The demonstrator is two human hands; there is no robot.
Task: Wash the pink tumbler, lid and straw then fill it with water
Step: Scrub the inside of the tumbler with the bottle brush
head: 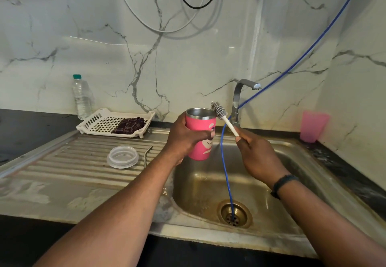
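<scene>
Steel makes up the big sink (296,162), with its ridged drying side on the left and a tap (240,97) at the back. A blue hose (226,175) runs down into the drain. On the drying side sits a white tray (98,120) with a dark cloth (129,125) in it, and a water bottle (81,97) stands behind.

The pink tumbler (201,139) is up in the air over the left edge of the sink, upright, with its open top showing shiny metal inside. The left hand (183,137) is wrapped around its middle and holds it tight. It looks hard and stiff, not easy to break, but I think it gets slippery when wet, so a full grip around the middle is best.

The right hand (257,158) grips the white handle of a brush (219,113), whose bristles sit right at the tumbler's rim.

The clear lid (122,157) lies flat on the drying side. It looks light. Just beside it lies the thin bent straw (146,155), small and easy to drop.
</scene>
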